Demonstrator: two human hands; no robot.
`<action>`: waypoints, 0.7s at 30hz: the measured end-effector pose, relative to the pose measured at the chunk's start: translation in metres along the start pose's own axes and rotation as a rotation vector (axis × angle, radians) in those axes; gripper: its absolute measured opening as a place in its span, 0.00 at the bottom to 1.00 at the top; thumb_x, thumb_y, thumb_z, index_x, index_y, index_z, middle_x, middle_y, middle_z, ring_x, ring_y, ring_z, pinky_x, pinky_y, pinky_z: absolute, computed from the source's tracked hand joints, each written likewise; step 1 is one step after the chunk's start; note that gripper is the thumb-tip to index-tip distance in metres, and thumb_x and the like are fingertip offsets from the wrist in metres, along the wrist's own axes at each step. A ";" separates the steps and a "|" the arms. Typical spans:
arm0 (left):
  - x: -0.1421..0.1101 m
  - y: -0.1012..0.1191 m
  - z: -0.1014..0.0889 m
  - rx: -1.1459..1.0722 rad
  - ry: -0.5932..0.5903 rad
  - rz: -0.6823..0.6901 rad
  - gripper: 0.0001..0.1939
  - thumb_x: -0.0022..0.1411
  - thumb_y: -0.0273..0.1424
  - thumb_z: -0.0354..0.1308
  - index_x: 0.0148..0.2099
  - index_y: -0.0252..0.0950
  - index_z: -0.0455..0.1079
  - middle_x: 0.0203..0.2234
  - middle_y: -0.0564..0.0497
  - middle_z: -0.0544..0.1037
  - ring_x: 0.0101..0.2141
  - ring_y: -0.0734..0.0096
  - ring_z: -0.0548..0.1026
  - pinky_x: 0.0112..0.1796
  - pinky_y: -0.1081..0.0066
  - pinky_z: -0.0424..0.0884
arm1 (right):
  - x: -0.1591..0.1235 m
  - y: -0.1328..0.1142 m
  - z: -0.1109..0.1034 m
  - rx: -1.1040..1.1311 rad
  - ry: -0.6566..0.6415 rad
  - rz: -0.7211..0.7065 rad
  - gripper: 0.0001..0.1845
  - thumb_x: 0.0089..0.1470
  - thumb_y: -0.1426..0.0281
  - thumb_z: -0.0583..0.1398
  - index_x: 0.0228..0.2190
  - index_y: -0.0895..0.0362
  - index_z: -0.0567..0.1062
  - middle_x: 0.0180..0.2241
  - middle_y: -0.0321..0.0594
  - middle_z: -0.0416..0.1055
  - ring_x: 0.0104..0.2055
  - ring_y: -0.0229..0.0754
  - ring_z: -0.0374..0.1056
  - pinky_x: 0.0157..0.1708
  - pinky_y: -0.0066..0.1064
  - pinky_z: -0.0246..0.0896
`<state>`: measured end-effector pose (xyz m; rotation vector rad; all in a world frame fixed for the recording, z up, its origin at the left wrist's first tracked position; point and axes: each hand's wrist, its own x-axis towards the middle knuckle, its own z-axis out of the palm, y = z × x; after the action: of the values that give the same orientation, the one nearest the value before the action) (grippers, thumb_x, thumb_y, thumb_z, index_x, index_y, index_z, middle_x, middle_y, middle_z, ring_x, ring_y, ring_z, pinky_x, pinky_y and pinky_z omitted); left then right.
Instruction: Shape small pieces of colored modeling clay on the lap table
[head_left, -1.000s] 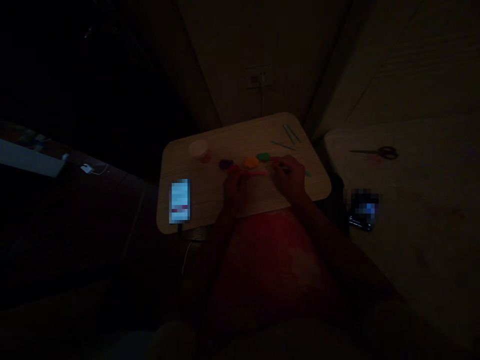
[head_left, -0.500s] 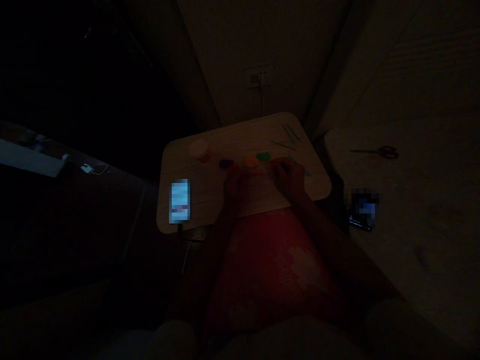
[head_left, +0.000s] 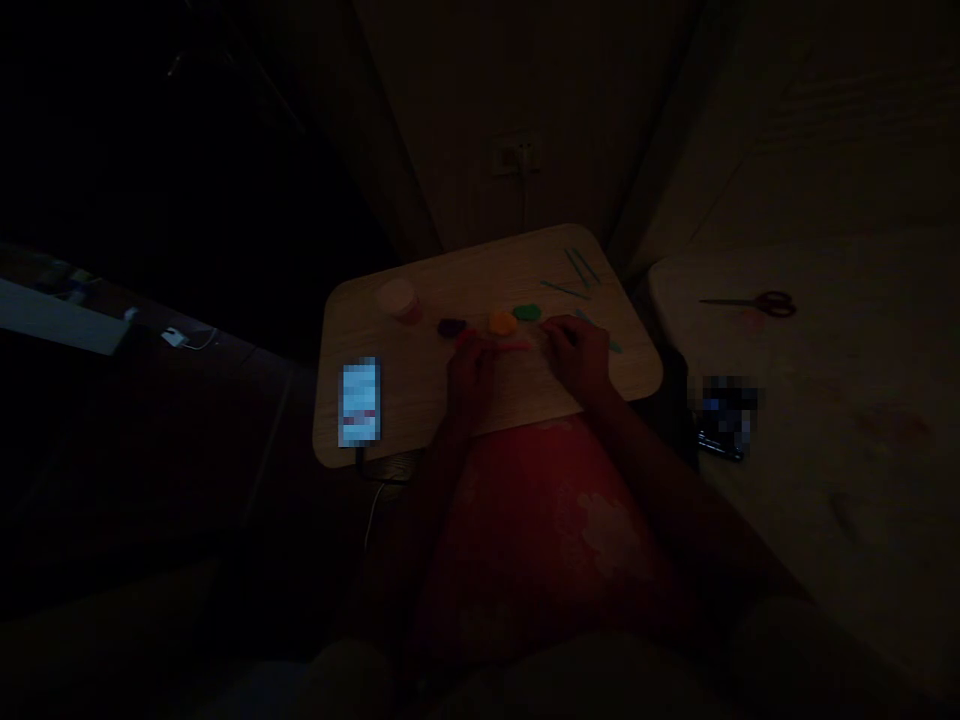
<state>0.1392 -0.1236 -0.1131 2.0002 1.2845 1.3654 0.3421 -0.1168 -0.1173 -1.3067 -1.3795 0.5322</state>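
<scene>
The room is very dark. My left hand (head_left: 471, 372) is low over the small table, fingers curled against a pinkish-red strip (head_left: 514, 346) that looks like modelling clay and reaches out to the right. My right hand (head_left: 577, 358) is closed in a pinch to the right of that strip; what its fingertips hold is too dark to make out. Just beyond the hands lie soft-looking lumps: a dark purple lump (head_left: 451, 327), an orange lump (head_left: 502, 323) and a green lump (head_left: 527, 312). Beside my right hand is a bluish-green stick tool (head_left: 616, 347), partly hidden.
On the wooden table (head_left: 420, 385) are a lidded tub (head_left: 399, 300), a lit phone (head_left: 359, 402) with a cable, and several thin sticks (head_left: 565, 290). Scissors (head_left: 750, 303) and a dark device (head_left: 726, 418) rest on the pale surface at right. A wall socket (head_left: 516, 153) is behind.
Both hands stay almost in the same place. The picture is slightly brighter on the table, and the lumps show more clearly.
</scene>
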 end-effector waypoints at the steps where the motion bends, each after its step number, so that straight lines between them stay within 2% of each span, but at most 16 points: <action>1: 0.000 0.000 0.000 0.006 -0.006 -0.006 0.14 0.74 0.34 0.51 0.39 0.39 0.75 0.34 0.49 0.79 0.42 0.62 0.77 0.52 0.60 0.73 | 0.000 0.000 0.000 0.003 0.000 -0.021 0.11 0.61 0.64 0.61 0.34 0.54 0.82 0.35 0.42 0.81 0.37 0.47 0.75 0.41 0.39 0.68; 4: 0.000 0.000 0.000 0.006 -0.012 -0.013 0.13 0.73 0.35 0.51 0.39 0.39 0.75 0.35 0.49 0.80 0.43 0.62 0.77 0.52 0.60 0.73 | 0.001 0.001 0.000 -0.019 0.004 -0.056 0.14 0.63 0.62 0.59 0.39 0.53 0.83 0.38 0.44 0.81 0.40 0.49 0.76 0.44 0.42 0.69; 8: 0.000 -0.001 0.000 -0.007 0.000 0.002 0.12 0.73 0.33 0.52 0.39 0.39 0.75 0.35 0.49 0.79 0.42 0.62 0.77 0.50 0.60 0.74 | 0.001 0.001 -0.001 -0.036 0.013 -0.071 0.18 0.66 0.57 0.57 0.43 0.53 0.83 0.38 0.45 0.80 0.41 0.48 0.74 0.42 0.41 0.70; 13: 0.001 0.001 0.000 -0.009 -0.004 -0.004 0.13 0.73 0.34 0.50 0.38 0.39 0.74 0.34 0.49 0.78 0.40 0.63 0.76 0.49 0.61 0.73 | 0.002 0.001 -0.001 -0.033 0.027 -0.120 0.19 0.67 0.57 0.55 0.46 0.53 0.82 0.39 0.45 0.79 0.42 0.48 0.73 0.44 0.41 0.70; 18: 0.001 0.004 -0.001 -0.018 -0.019 -0.024 0.15 0.74 0.37 0.50 0.38 0.39 0.74 0.34 0.48 0.79 0.40 0.63 0.76 0.48 0.61 0.73 | 0.002 0.002 0.000 -0.043 0.017 -0.086 0.20 0.67 0.56 0.55 0.49 0.53 0.80 0.41 0.46 0.80 0.41 0.47 0.74 0.43 0.40 0.71; 21: 0.001 0.002 0.000 -0.014 -0.012 -0.024 0.15 0.74 0.37 0.51 0.37 0.39 0.73 0.34 0.49 0.78 0.39 0.64 0.76 0.47 0.62 0.74 | 0.002 0.002 0.001 -0.026 0.021 -0.054 0.20 0.66 0.55 0.57 0.46 0.54 0.80 0.42 0.47 0.80 0.41 0.47 0.75 0.39 0.38 0.72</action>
<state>0.1398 -0.1236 -0.1110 1.9741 1.2865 1.3454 0.3425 -0.1144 -0.1190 -1.2894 -1.4048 0.4645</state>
